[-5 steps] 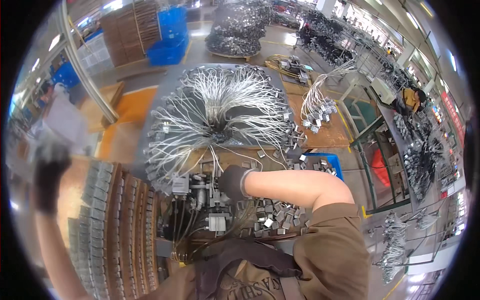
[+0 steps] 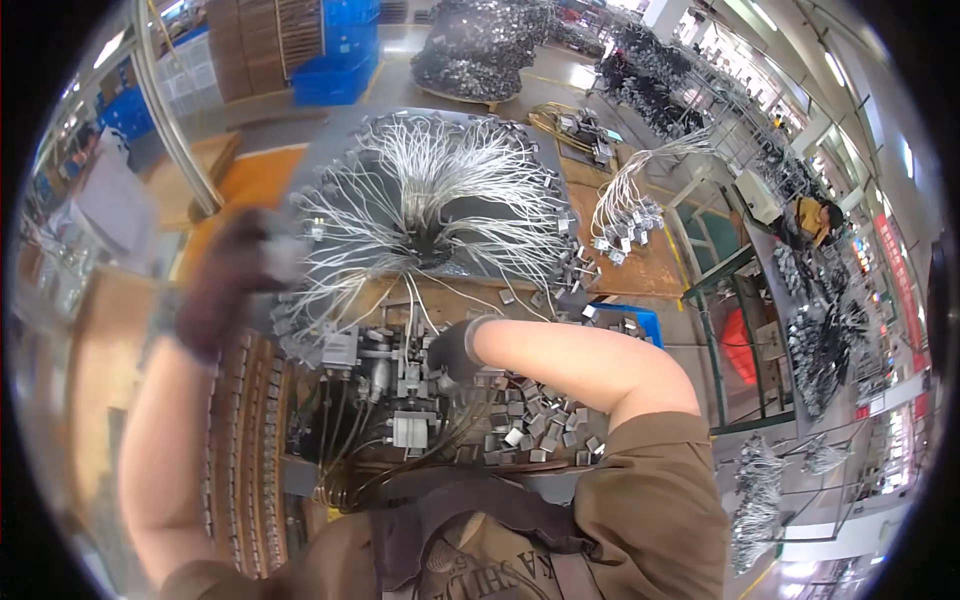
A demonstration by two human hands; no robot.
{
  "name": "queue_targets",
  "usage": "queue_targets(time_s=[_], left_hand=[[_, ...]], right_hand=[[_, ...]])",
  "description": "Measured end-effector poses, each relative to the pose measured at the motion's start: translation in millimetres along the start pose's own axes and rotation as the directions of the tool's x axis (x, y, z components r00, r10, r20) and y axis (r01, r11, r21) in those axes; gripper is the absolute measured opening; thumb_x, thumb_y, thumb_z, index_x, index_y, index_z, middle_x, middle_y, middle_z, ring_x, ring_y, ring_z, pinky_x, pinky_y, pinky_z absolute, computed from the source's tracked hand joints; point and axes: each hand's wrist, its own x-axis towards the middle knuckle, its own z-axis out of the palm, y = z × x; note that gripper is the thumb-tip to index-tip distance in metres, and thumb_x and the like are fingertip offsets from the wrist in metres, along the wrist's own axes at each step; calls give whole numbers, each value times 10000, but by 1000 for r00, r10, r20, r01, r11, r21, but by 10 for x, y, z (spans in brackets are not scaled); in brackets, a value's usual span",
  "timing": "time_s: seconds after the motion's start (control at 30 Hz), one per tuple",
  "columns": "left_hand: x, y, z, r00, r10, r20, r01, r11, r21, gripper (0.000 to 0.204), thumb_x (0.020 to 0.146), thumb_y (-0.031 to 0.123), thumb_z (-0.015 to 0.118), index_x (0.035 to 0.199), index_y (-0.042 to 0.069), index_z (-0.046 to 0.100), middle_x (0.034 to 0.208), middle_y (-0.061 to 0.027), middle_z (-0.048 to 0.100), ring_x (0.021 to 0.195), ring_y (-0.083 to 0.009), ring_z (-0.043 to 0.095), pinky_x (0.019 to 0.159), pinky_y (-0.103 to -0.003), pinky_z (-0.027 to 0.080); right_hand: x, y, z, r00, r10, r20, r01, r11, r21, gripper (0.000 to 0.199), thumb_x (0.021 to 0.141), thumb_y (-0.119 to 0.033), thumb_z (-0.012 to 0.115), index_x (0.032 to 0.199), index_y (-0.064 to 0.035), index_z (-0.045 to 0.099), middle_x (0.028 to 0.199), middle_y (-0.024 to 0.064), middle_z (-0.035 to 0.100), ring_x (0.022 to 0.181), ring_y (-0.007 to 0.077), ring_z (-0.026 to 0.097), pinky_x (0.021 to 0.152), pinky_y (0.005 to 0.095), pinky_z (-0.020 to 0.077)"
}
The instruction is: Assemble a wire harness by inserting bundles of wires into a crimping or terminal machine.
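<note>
My left hand (image 2: pixel 228 285), in a dark glove and smeared by motion, is raised over the left edge of the table. A blurred light-grey block (image 2: pixel 286 258) shows at its fingertips. My right hand (image 2: pixel 453 354), also in a dark glove, is closed at the right side of a metal clamping fixture (image 2: pixel 408 380); what its fingers grip is hidden. White wires (image 2: pixel 418 305) run down to the fixture from a large fanned bundle (image 2: pixel 430 165). Grey metal pieces (image 2: pixel 340 348) sit at the wires' outer ends and around the fixture.
Loose metal blocks (image 2: pixel 540 425) lie right of the fixture, near a blue bin (image 2: pixel 640 322). Wooden racks (image 2: pixel 235 440) stand at left. Hoses (image 2: pixel 350 440) hang below the fixture. Another wire bundle (image 2: pixel 625 210) lies on the right-hand table. A person (image 2: pixel 812 218) is farther off.
My left hand has swung from the far left rightward to the table's edge, with the grey block showing at its fingers. My right hand stays at the fixture. The view has shifted slightly.
</note>
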Motion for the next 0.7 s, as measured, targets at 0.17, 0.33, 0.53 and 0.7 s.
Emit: queue_targets(time_s=[0.17,0.33,0.53,0.7], left_hand=[[-185,-1690,915,959,-212,187,177,966,189,346,686,101,690,1001,56,555,824,-79,621,792,-192,621,669,-288,516],[-365,-2008,1309,870,-472,142,493,818,-298,358,699,223,673,992,47,566,815,-51,562,718,-164,562,653,-325,492],[49,-1386,420,972,-187,144,235,721,-652,333,703,206,649,984,84,516,777,-36,517,674,-170,536,626,-315,473],[165,-1623,-86,939,4,-345,98,955,280,331,719,145,661,995,66,496,754,-36,518,652,-172,529,627,-323,477]], right_hand=[[-365,13,-27,970,226,-91,-232,971,-58,302,730,-188,550,1003,-108,651,977,94,654,900,289,631,780,417,493],[-334,409,378,953,258,-156,-271,961,-64,245,730,-229,569,912,-107,678,939,123,652,866,294,633,781,413,486],[-105,371,-103,991,-6,-136,61,912,405,389,682,-213,626,1063,-136,650,1040,97,647,954,291,610,816,398,479],[136,-54,-604,991,-42,-131,66,980,190,323,727,-240,624,1022,-109,647,906,124,648,881,298,620,773,404,484]])
